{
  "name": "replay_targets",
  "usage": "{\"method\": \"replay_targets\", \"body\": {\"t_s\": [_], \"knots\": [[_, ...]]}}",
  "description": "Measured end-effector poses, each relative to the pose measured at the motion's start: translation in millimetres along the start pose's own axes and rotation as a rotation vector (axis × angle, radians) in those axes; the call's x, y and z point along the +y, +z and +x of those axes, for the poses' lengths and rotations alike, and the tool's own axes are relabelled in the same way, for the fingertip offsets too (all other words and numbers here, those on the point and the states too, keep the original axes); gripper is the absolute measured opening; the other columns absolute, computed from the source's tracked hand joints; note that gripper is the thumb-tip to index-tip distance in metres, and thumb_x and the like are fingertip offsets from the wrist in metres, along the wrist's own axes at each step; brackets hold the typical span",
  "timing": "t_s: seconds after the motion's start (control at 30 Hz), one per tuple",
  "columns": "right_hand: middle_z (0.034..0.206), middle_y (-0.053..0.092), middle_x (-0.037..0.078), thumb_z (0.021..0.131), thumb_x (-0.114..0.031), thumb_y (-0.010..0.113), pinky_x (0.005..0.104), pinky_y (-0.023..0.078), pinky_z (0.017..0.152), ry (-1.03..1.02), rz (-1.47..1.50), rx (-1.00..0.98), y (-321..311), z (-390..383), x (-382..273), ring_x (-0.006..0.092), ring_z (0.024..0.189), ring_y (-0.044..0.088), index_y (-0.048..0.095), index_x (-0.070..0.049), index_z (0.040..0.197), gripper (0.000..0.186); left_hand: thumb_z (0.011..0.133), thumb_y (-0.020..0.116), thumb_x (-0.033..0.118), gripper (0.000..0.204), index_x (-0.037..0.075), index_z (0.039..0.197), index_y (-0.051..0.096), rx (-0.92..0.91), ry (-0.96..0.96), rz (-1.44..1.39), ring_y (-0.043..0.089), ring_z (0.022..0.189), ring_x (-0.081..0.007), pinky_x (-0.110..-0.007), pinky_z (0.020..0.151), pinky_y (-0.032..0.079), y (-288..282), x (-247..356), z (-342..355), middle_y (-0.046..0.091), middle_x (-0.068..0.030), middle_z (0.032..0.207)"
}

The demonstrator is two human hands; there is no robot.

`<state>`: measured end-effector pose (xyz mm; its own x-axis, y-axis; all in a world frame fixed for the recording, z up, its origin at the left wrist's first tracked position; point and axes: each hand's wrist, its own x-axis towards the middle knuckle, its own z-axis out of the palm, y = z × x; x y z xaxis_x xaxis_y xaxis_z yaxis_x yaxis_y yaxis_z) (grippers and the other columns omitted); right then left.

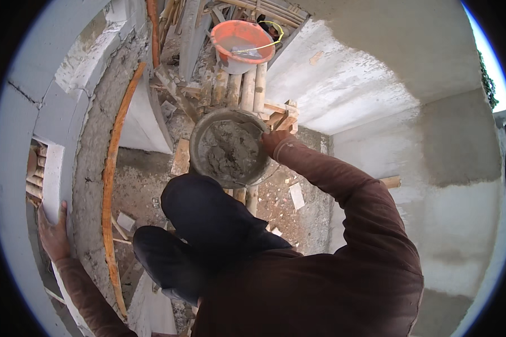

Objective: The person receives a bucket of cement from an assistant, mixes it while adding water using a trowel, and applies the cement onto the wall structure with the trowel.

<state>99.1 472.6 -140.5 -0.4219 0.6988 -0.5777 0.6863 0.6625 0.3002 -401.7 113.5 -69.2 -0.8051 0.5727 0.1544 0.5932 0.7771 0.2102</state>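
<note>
My right hand (pixel 275 143) is closed at the right rim of a dark round bucket (pixel 202 171) holding wet grey mortar (pixel 225 146). My left hand (pixel 54 230) grips the lower part of a white block edge (pixel 54 174) beside a wall opening at the far left, thumb and fingers on either side. My bent legs (pixel 197 219) in dark trousers are just below the bucket, which rests among bamboo poles and boards.
An orange-rimmed pail (pixel 242 62) with a yellow handle stands on bamboo poles (pixel 246 90) at the top. A long curved board (pixel 112 168) runs beside the left wall. A partly plastered wall (pixel 455 140) rises at right. Rubble and offcuts (pixel 295 196) lie below.
</note>
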Motion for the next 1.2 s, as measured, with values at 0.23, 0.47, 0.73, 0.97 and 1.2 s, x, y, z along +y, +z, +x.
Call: {"method": "replay_targets", "body": {"t_s": [0.23,0.47,0.73,0.97,1.2], "knots": [[0.104,0.073,0.015,0.089,-0.021,0.063,0.0377,0.057,0.082,0.174,0.259,-0.168,8.9,-19.1,-34.2,0.0287,0.100,0.070,0.073,-0.006,0.103,0.023,0.087,0.065,0.055,0.077,-0.004,0.134,0.050,0.010,0.021,0.028,0.053,0.123,-0.0419,-0.044,0.102,0.041,2.9,9.8,-1.2,0.057,-0.0288,0.129],[0.089,0.070,0.024,0.089,-0.033,0.058,0.0419,0.055,0.071,-0.112,0.430,-0.330,31.0,-5.2,-49.8,0.0339,0.082,0.069,0.073,-0.001,0.089,0.035,0.089,0.061,0.056,0.080,-0.004,0.140,0.046,-0.123,-0.023,-0.043,0.051,0.126,-0.0402,-0.043,0.104,0.040,-7.4,-0.2,1.1,0.053,-0.0284,0.135],[0.059,0.057,0.008,0.094,-0.033,0.057,0.0357,0.043,0.043,0.328,1.576,-0.673,65.4,11.4,-65.7,0.0191,0.048,0.053,0.057,-0.009,0.080,0.028,0.089,0.062,0.058,0.082,-0.002,0.142,0.045,-0.063,-0.008,-0.021,0.047,0.131,-0.0384,-0.042,0.108,0.036,23.3,-23.1,13.1,0.050,-0.0269,0.139],[0.062,0.052,-0.001,0.099,-0.037,0.052,0.0249,0.040,0.042,0.264,2.405,-0.948,83.5,30.2,-89.9,0.0090,0.049,0.049,0.056,-0.006,0.086,0.034,0.085,0.065,0.058,0.087,-0.007,0.138,0.046,-0.077,0.018,0.020,0.047,0.130,-0.0396,-0.044,0.110,0.036,9.1,-9.1,14.8,0.051,-0.0283,0.138],[0.080,0.057,0.005,0.100,-0.032,0.038,0.0206,0.044,0.044,-0.164,3.022,-0.990,81.7,-35.2,-38.9,0.0090,0.053,0.052,0.045,0.012,0.129,0.053,0.086,0.066,0.056,0.081,-0.004,0.137,0.048,-0.014,0.002,0.036,0.051,0.127,-0.0393,-0.043,0.106,0.039,7.9,-2.8,5.2,0.054,-0.0260,0.135]]}}
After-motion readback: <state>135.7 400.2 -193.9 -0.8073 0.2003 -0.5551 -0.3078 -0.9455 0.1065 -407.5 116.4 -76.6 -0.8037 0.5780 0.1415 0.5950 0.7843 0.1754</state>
